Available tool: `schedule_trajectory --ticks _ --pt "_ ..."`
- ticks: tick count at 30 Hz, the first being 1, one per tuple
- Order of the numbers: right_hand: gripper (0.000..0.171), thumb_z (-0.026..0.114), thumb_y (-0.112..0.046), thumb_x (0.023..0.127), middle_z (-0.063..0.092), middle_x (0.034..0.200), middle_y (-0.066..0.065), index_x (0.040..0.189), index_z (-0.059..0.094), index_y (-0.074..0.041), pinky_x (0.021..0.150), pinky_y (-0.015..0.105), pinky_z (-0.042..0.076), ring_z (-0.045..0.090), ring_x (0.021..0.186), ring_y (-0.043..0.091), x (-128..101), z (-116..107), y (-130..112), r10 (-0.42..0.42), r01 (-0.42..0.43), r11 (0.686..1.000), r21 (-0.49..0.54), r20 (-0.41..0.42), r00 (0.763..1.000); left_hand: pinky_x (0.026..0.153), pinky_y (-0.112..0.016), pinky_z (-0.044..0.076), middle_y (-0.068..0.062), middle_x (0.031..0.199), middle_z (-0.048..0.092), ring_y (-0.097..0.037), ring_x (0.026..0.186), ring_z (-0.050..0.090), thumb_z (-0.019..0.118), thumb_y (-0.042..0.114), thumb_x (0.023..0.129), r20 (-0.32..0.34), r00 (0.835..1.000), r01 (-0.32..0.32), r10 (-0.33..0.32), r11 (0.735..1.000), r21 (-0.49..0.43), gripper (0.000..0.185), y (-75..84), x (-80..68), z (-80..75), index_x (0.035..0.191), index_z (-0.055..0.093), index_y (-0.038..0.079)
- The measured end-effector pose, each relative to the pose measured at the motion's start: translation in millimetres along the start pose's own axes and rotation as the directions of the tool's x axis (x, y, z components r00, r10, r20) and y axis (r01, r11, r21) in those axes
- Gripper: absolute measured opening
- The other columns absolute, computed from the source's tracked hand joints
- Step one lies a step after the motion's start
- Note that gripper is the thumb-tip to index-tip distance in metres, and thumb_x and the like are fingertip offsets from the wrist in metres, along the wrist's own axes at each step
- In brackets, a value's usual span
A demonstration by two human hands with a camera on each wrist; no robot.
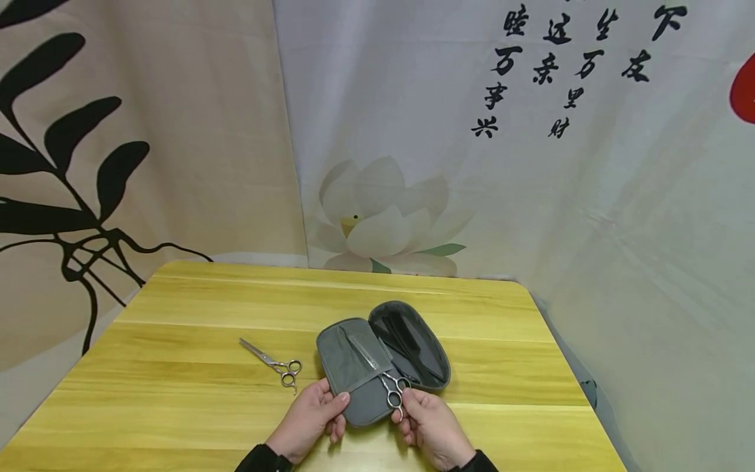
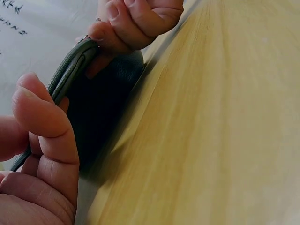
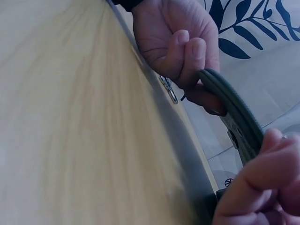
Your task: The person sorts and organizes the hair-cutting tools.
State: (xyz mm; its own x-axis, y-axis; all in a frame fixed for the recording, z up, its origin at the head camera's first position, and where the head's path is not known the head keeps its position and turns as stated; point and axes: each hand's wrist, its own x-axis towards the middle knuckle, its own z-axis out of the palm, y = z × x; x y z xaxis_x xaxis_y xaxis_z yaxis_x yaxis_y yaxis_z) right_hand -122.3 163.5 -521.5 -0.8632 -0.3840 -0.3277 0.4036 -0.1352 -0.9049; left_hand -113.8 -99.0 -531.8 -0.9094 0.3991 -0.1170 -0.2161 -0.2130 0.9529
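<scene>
The grey zip case (image 1: pixel 377 364) is lying open on the yellow wooden table (image 1: pixel 177 393), near its front edge and about midway across. Its two halves are spread apart: the nearer half is showing a flat grey pocket panel, and the farther half is holding dark items that are too dim to identify.

The left hand (image 1: pixel 312 419) is gripping the near-left rim of the case, thumb on top and fingers curled beneath, as the left wrist view confirms. The right hand (image 1: pixel 427 423) is pinching the near-right rim of the case, right at the finger rings of the silver scissors (image 1: pixel 392 390) that are sitting in the case with blades pointing away into the pocket. Whether the fingers are also touching the rings cannot be told.

A second pair of scissors (image 1: pixel 274 362) is lying on the table left of the case, well apart from it, untouched.

Printed fabric backdrops (image 1: pixel 531 164) are hanging behind the table.
</scene>
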Motion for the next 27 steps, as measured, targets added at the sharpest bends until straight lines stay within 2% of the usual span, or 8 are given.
schedule_trajectory --ticks 6,12,17,23,27 --pt "0.03 0.056 -0.032 0.113 0.072 0.076 -0.008 0.089 0.061 -0.014 0.049 0.015 0.043 0.053 0.056 -0.001 -1.8 -1.6 -0.6 0.001 -0.002 1.0 0.01 0.016 1.0 0.054 -0.022 0.056 -0.002 0.081 0.066 -0.006 0.057 0.062 0.06 0.015 0.11 0.015 1.0 0.01 -0.01 1.0 0.002 0.038 -0.7 -0.3 0.6 0.134 0.045 -0.011" --pt "0.032 0.058 -0.035 0.112 0.073 0.074 -0.008 0.09 0.063 -0.013 0.047 0.014 0.043 0.055 0.054 -0.002 -1.3 -1.5 -1.7 0.0 0.0 1.0 -0.007 0.029 1.0 0.054 -0.023 0.056 -0.003 0.078 0.066 -0.007 0.056 0.062 0.059 0.015 0.111 0.009 1.0 0.016 -0.016 1.0 0.0 0.035 -0.7 -0.3 -0.5 0.132 0.046 -0.009" --pt "0.031 0.061 -0.036 0.11 0.074 0.074 -0.007 0.093 0.063 -0.011 0.046 0.014 0.045 0.059 0.055 -0.001 1.7 0.7 -7.4 -0.007 0.008 0.999 -0.046 0.036 0.999 0.054 -0.022 0.056 -0.002 0.078 0.066 -0.006 0.056 0.062 0.059 0.016 0.111 0.008 1.0 0.015 -0.015 1.0 -0.005 0.036 -0.3 -0.3 -1.7 0.133 0.046 -0.01" --pt "0.03 0.065 -0.035 0.108 0.074 0.073 -0.005 0.099 0.064 -0.006 0.047 0.014 0.045 0.061 0.057 0.0 6.3 0.1 -15.7 0.03 -0.023 0.993 -0.114 0.057 0.998 0.054 -0.023 0.057 -0.002 0.078 0.067 -0.006 0.056 0.062 0.059 0.015 0.111 0.001 1.0 0.013 -0.013 1.0 -0.011 0.035 -1.4 -0.6 -3.3 0.133 0.046 -0.009" --pt "0.035 0.056 -0.039 0.112 0.072 0.074 -0.006 0.097 0.064 -0.009 0.049 0.016 0.044 0.059 0.058 0.001 6.6 0.5 -11.3 0.037 -0.033 0.992 -0.118 0.035 0.999 0.054 -0.022 0.056 -0.002 0.079 0.067 -0.006 0.056 0.062 0.059 0.014 0.11 0.001 1.0 0.017 -0.017 1.0 -0.015 0.036 -2.0 -0.8 -4.2 0.133 0.046 -0.01"
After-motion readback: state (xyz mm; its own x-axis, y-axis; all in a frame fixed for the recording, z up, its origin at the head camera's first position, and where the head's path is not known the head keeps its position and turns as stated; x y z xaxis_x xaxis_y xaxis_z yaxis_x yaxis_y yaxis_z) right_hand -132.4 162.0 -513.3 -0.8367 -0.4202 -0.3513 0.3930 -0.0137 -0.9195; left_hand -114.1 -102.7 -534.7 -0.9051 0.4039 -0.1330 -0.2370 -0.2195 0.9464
